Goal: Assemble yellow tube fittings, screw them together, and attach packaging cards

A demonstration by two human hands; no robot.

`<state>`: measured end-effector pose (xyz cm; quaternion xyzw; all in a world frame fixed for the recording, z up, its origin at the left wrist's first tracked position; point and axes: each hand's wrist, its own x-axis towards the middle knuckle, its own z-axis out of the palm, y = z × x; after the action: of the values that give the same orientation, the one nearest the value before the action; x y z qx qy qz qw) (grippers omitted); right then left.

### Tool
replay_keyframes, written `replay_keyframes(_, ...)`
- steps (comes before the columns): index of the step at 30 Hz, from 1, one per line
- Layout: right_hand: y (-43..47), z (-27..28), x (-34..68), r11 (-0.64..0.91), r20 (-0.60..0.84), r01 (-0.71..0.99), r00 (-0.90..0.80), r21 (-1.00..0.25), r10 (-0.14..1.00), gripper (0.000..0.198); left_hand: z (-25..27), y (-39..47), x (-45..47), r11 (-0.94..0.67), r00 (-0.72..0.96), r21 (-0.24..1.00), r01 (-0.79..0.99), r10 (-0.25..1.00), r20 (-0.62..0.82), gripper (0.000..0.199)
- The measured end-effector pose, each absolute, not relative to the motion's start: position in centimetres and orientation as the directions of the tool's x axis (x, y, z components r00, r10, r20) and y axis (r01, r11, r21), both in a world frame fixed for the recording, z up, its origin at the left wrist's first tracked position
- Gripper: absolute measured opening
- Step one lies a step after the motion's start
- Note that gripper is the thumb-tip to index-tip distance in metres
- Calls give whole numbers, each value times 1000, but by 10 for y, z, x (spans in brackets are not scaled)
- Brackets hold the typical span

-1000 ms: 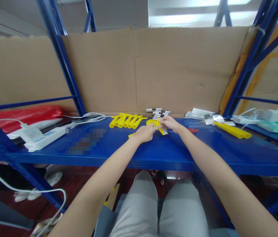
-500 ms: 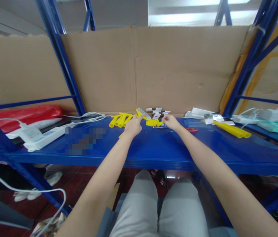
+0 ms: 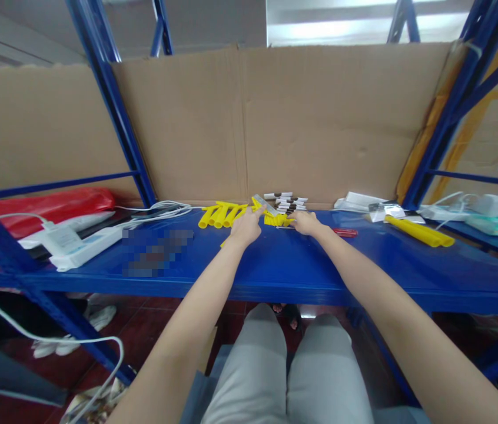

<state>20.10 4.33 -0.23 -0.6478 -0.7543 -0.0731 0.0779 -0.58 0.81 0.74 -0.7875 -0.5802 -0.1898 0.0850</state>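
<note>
My left hand (image 3: pixel 246 227) is closed just above the blue shelf, its index finger reaching forward. It is around the near side of a slim yellow-and-grey tool (image 3: pixel 265 205) whose exact kind is not clear. A tight row of small yellow pieces (image 3: pixel 276 220) lies between my hands. My right hand (image 3: pixel 306 223) comes in from the right, fingers curled down, the tips pinched at a yellow piece on the row's right end. Behind the row rests a pile of small white-and-dark-brown cylinders (image 3: pixel 291 204). Several yellow tubes (image 3: pixel 219 218) lie left of my left hand.
A red handle (image 3: pixel 346 232) lies right of my right hand. Farther right are two long yellow tubes (image 3: pixel 421 232) and white packets (image 3: pixel 355 202). A power strip (image 3: pixel 85 247) with cables sits at left. Cardboard (image 3: pixel 319 118) closes the back, and blue posts (image 3: pixel 123 118) stand at both sides.
My right hand has come down and left onto the yellow row's right end. My left hand and the yellow-and-grey tool have shifted slightly right.
</note>
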Motion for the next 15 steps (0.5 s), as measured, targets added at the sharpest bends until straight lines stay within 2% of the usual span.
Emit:
replay_keyframes(3,48,3,196,149,151,984,-162,96,975,46,7,8,-4,-320,265,72,945,875,405,59)
replay_keyframes(8,54,14,192,197,29,968,-204,156,979,46,6,8,-3,-326,269,73,942,871,412,58)
replay_keyframes(13,60,15,184,243,92,918,-284,313,954,36,6,8,0,-346,287,78,935,867,407,60)
replay_keyframes(15,64,14,181,285,130,899,-343,333,930,31,6,8,1,-355,296,78,932,865,406,61)
